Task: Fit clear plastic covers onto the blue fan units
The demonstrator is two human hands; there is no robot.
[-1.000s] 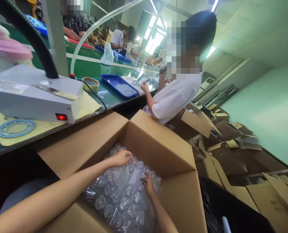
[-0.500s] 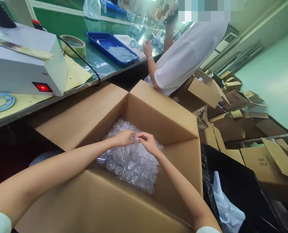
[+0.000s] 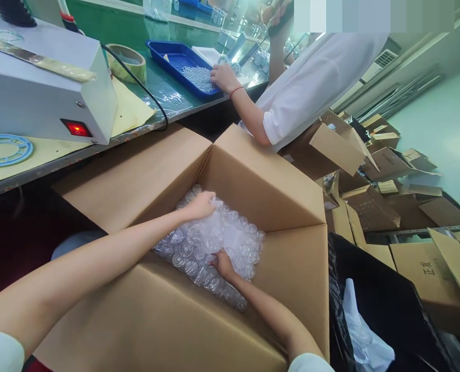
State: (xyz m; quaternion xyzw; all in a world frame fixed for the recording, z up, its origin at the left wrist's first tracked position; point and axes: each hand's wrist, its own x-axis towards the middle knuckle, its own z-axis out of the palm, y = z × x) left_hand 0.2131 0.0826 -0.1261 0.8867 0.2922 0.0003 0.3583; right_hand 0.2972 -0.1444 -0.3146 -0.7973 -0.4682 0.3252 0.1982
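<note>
An open cardboard box (image 3: 287, 258) stands before me, with rows of clear, round plastic pieces (image 3: 191, 267) packed inside. A thin clear plastic bag (image 3: 202, 233) lies crumpled over them. My left hand (image 3: 202, 205) is closed on the upper edge of this bag, near the far side of the pieces. Lower down and to the right, my right hand (image 3: 223, 264) reaches in over the pieces by the bag's lower edge. Its fingers are bent together, and what they hold is too small to make out.
On the green bench (image 3: 168, 106) stand a white machine (image 3: 55, 88) with a lit red switch, a tape roll (image 3: 127, 63) and a blue tray (image 3: 171, 59) of small beads. A co-worker in a white shirt (image 3: 322, 77) reaches to the tray. Cardboard boxes (image 3: 427, 263) and a black bag (image 3: 388, 289) lie right.
My hands were together at the bag's top; now my right hand has moved down toward me, my left slightly up. The co-worker's hand has moved left to the blue tray. The view has shifted slightly.
</note>
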